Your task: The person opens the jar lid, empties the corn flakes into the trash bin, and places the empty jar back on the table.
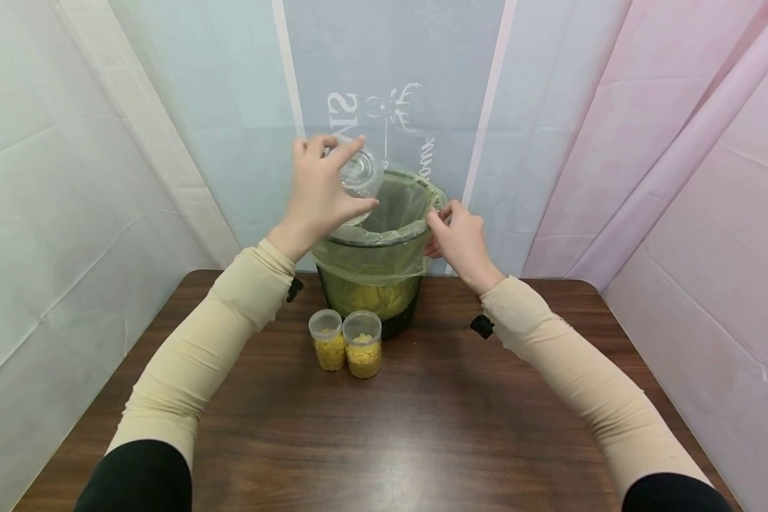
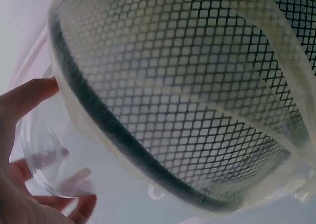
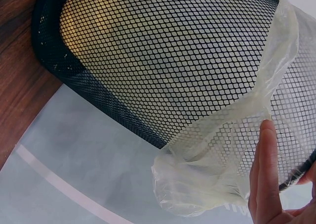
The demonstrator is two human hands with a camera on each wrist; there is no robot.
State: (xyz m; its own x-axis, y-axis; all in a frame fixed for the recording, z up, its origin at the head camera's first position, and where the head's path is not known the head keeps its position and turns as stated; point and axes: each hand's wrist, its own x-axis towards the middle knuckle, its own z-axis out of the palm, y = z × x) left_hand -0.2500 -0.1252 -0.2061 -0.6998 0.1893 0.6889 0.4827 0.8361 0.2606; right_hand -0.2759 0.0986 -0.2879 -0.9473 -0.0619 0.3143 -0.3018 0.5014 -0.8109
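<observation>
A clear, empty-looking plastic jar (image 1: 362, 174) is tilted over the left side of the trash bin's mouth. My left hand (image 1: 320, 186) grips it, thumb and fingers spread round its sides; the left wrist view shows the jar (image 2: 44, 155) beside the bin's dark rim (image 2: 113, 135). The black mesh trash bin (image 1: 400, 316) wears a thin pale-green liner (image 1: 371, 259) folded over its rim. At the right side, my right hand (image 1: 462, 243) pinches the lined rim. In the right wrist view, a finger (image 3: 268, 164) lies along the outside, over the liner (image 3: 187, 184).
Two clear jars, a left one (image 1: 330, 348) and a right one (image 1: 364, 355), stand on the wooden table (image 1: 384, 434) before the bin, partly filled with yellow bits. Yellow shows low inside the bin. Hanging cloth (image 1: 544, 107) walls in the table's back and sides.
</observation>
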